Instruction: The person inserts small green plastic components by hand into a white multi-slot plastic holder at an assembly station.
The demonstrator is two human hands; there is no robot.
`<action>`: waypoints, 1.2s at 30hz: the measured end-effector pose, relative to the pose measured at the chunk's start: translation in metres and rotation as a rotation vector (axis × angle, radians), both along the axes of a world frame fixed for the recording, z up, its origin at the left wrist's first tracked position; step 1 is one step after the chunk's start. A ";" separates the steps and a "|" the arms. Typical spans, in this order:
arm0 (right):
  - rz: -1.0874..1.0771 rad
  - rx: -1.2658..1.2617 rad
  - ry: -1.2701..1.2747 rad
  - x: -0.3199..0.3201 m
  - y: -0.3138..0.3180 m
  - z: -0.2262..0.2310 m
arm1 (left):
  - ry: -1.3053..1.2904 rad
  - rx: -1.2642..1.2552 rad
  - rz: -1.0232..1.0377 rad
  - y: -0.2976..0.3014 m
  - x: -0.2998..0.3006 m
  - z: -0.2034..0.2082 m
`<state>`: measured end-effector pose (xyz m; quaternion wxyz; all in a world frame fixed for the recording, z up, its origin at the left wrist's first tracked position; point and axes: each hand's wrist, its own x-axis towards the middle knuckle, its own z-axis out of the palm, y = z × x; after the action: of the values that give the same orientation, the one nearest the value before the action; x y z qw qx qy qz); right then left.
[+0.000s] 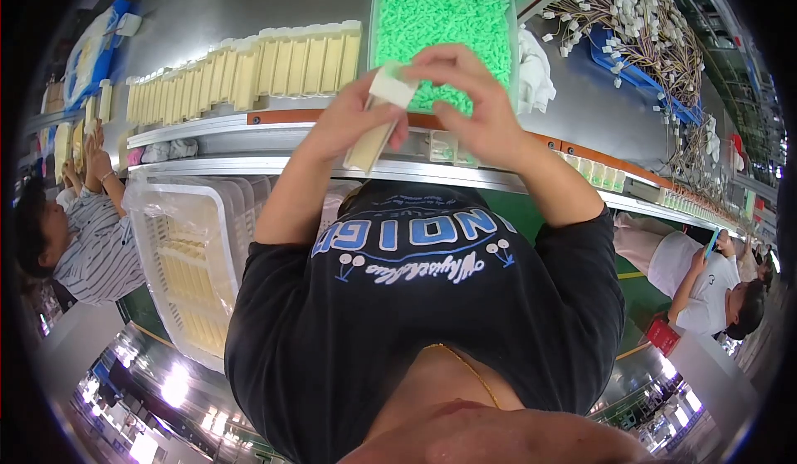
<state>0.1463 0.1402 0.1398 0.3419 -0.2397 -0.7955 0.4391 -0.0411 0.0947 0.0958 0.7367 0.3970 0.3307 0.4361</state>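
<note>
"Left hand?"
"My left hand (353,122) grips the cream housing (367,147), thumb across its face, fingers wrapped behind. Forearm angles up and inward."
"Right hand?"
"My right hand (486,111) arches over from the other side, fingers bent, fingertips at the white end (393,89), thumb apart from the index finger. Can't tell if it pinches anything; blurry."
"Housing where?"
"Tilted, white end up, above the table's front edge, between my hands, just this side of the clear bin (514,57) of green pieces (444,12)."
</note>
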 end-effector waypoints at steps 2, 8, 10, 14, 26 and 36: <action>-0.060 -0.029 0.027 0.008 0.012 -0.001 | 0.055 -0.008 0.238 -0.001 -0.002 0.005; -0.162 -0.102 0.049 0.025 0.023 -0.025 | 0.504 0.217 0.828 -0.044 0.019 -0.049; -0.163 -0.117 0.025 0.025 0.022 -0.032 | 0.544 0.239 0.866 -0.057 0.032 -0.057; -0.152 -0.126 0.012 0.022 0.024 -0.038 | 0.935 0.367 0.417 -0.062 0.036 -0.052; -0.076 -0.108 -0.114 0.000 0.008 -0.085 | 1.044 0.184 -0.197 -0.035 0.029 -0.006; -0.158 -0.147 -0.189 0.023 0.030 -0.058 | 1.965 0.549 0.339 0.072 -0.200 -0.062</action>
<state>0.1695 0.1703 0.0821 0.2804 -0.3661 -0.7685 0.4435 -0.2407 0.1667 0.0337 -0.0451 0.6806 0.7271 0.0781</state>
